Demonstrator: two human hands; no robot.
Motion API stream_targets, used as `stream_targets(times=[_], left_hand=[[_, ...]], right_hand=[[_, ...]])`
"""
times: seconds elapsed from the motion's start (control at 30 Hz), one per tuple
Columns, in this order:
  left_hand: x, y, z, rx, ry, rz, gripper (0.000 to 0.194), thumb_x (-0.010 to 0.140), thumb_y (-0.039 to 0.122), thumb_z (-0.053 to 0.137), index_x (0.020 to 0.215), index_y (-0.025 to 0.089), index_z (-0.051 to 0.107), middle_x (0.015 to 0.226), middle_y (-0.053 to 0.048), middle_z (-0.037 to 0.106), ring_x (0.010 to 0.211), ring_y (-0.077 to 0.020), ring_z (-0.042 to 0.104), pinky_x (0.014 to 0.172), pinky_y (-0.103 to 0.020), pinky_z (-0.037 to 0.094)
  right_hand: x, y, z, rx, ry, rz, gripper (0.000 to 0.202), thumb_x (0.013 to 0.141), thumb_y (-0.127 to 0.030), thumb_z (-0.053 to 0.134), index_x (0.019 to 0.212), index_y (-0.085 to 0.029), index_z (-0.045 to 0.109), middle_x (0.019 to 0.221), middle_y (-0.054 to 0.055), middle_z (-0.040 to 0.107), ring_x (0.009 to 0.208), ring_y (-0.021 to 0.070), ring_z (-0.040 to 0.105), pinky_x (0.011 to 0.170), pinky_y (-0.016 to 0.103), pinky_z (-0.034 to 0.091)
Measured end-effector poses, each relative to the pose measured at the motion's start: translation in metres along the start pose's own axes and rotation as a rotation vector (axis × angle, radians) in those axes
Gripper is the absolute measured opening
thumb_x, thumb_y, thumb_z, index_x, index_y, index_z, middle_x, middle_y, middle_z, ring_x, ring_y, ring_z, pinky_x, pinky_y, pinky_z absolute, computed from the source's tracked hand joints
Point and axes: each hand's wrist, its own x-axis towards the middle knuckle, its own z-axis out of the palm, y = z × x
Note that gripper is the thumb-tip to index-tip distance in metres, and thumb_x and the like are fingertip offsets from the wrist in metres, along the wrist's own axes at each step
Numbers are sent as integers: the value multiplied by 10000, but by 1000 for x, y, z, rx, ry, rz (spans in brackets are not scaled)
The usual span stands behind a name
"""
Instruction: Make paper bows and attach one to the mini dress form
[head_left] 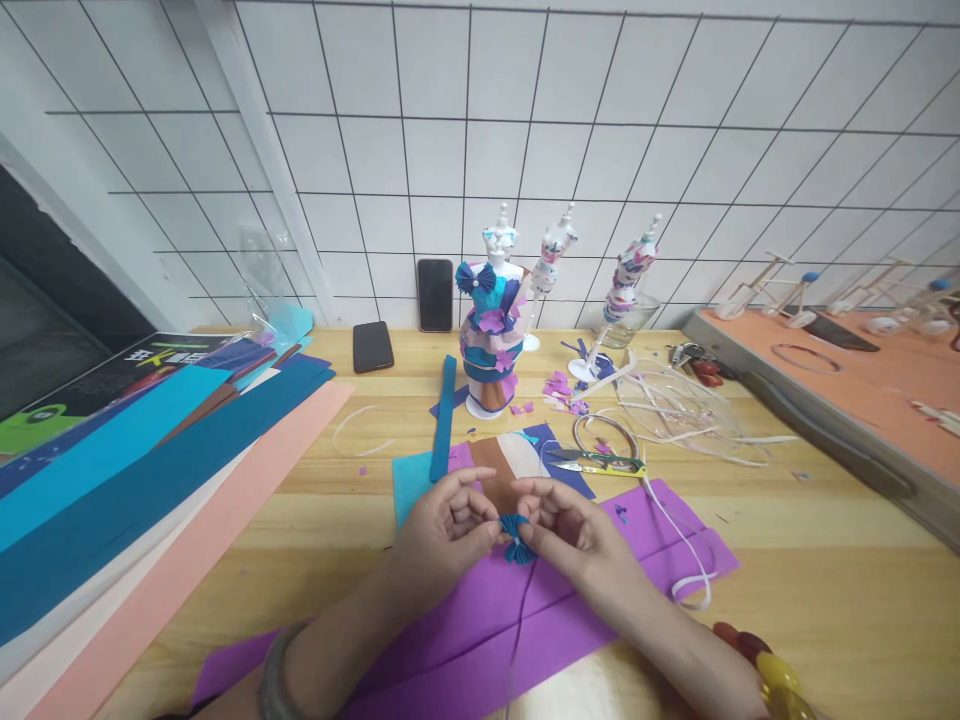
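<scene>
Between my two hands is a small teal pleated paper bow (517,541). My left hand (461,520) pinches its left side between thumb and fingertips. On the other side, my right hand (566,525) grips it with thumb and forefinger. A thin dark cord runs down from the bow toward me. Under my hands lies a purple paper sheet (465,630) with fold lines. Just beyond stands a mini dress form (491,340) dressed in coloured paper, with a similar blue bow at its shoulder. Scissors (600,463) with green and yellow handles rest right of my hands.
Long coloured paper sheets (150,500) cover the left side. Two phones (373,346) are at the back, one leaning on the tiled wall. Two slimmer dress forms (630,270), tangled ribbon (675,410) and paper scraps sit back right. An orange-topped board (862,380) holds wooden models.
</scene>
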Motion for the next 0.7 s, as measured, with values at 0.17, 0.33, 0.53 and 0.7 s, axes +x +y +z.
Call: stream_targets(times=[0.17,0.33,0.53,0.7], left_hand=[[1,2,0,21,-12,5,404,679,130,580,1055,156,436,683,24,545,629,-117,555,605,-270,429],[-1,-1,0,65,-55,27,401,682,123,582,1061,165,455,702,10,561,651,-122,545,610,-269,418],[-4,1,0,83,-49,38,389,704,123,568,1073,164,451,718,10,547,684,-119,532,646,-264,415],[-3,1,0,133,-27,60,388,697,138,587,1066,170,470,723,12,540,684,-116,522,670,-268,425]], right_hand=[[-2,-2,0,-5,-24,-5,292,733,-272,597,1000,-188,514,778,1,502,699,122,497,658,256,415],[-3,-5,2,36,-69,21,280,735,-269,598,993,-202,514,777,-6,506,679,116,496,617,241,415],[-1,-4,-1,65,-21,17,282,721,-297,618,959,-183,517,730,-12,489,623,101,469,573,228,397],[4,2,-5,108,13,-24,303,725,-284,632,988,-193,512,765,-3,514,657,103,494,596,232,405]])
